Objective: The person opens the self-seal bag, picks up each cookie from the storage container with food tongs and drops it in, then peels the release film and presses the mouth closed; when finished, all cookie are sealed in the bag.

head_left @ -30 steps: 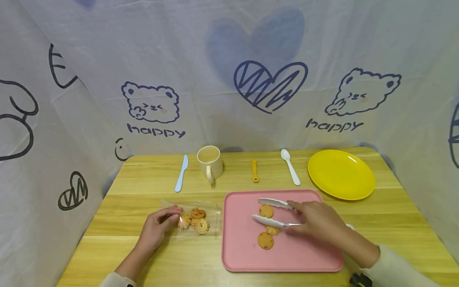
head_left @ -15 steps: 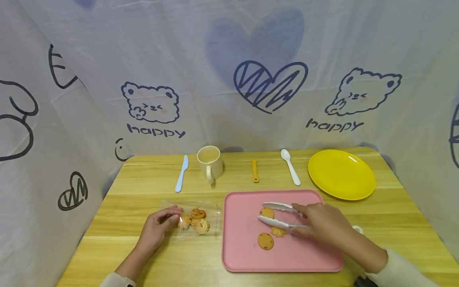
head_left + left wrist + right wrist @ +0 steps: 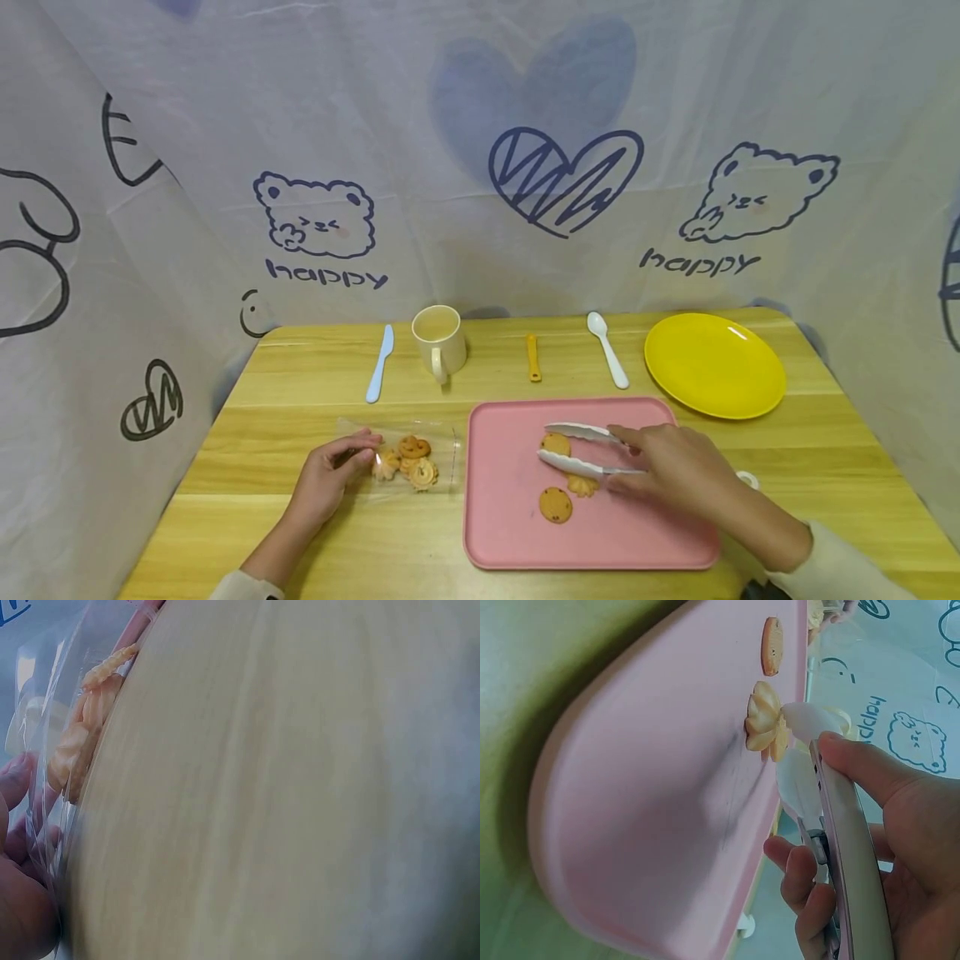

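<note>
My left hand [image 3: 324,475] holds the left end of a clear plastic bag [image 3: 442,454], thumb and fingers at its film. Several cookies [image 3: 422,472] lie inside the bag. My right hand [image 3: 678,467] grips metal tongs [image 3: 859,862] with pale scalloped tips, spread apart over the pink tray [image 3: 510,542]. Between the tips lies a round speckled cookie [image 3: 555,443], partly covered by the lower tip. A flower-shaped cookie [image 3: 582,487] sits just below that tip. Nearer the tray's front is another round speckled cookie [image 3: 556,505].
Along the back of the wooden table [image 3: 247,400] are a light blue knife [image 3: 380,364], a cream mug [image 3: 439,342], a small yellow-orange handle-like strip [image 3: 532,358] and a white spoon [image 3: 608,350]. A yellow plate [image 3: 714,365] lies at the back right, behind the tray.
The tongs have shifted slightly right and toward the person, and the flower-shaped cookie has slid right on the tray. My left hand and the bag have stayed in place.
</note>
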### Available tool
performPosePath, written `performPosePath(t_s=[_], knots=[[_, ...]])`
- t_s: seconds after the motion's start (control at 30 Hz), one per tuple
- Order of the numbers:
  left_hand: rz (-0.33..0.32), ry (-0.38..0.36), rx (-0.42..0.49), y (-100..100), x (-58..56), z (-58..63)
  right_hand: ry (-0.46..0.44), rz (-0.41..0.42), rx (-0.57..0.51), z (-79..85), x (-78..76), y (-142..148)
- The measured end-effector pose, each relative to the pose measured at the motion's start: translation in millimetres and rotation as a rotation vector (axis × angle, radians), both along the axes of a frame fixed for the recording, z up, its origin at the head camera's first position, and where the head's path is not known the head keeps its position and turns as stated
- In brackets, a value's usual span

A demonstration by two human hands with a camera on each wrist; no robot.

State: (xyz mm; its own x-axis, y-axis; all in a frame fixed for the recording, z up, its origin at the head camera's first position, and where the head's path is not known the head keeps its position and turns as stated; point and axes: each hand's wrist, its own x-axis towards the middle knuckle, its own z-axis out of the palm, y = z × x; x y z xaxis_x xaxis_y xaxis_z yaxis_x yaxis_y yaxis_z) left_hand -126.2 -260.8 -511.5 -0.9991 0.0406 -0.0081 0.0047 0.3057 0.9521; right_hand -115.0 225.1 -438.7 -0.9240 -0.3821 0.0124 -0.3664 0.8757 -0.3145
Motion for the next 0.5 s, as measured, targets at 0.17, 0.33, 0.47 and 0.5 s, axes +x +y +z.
performPosePath(t_s=[0.17, 0.33, 0.47, 0.5], knots=[[0.002, 0.004, -0.003, 0.1, -0.1, -0.1, -0.003, 0.015, -0.008, 1.9, -2.1, -2.4], [0.002, 0.002, 0.002, 0.4, 0.1, 0.1, -0.007, 0.019, -0.017, 2.3, -6.0, -8.3], [0.001, 0.005, 0.001, 0.2, -0.1, -0.1, 0.004, 0.033, -0.022, 1.4, -9.4, -14.8], [0.000, 0.006, 0.000, 0.1, -0.1, -0.3, 0.006, 0.039, -0.026, 1.3, -10.3, -16.7]])
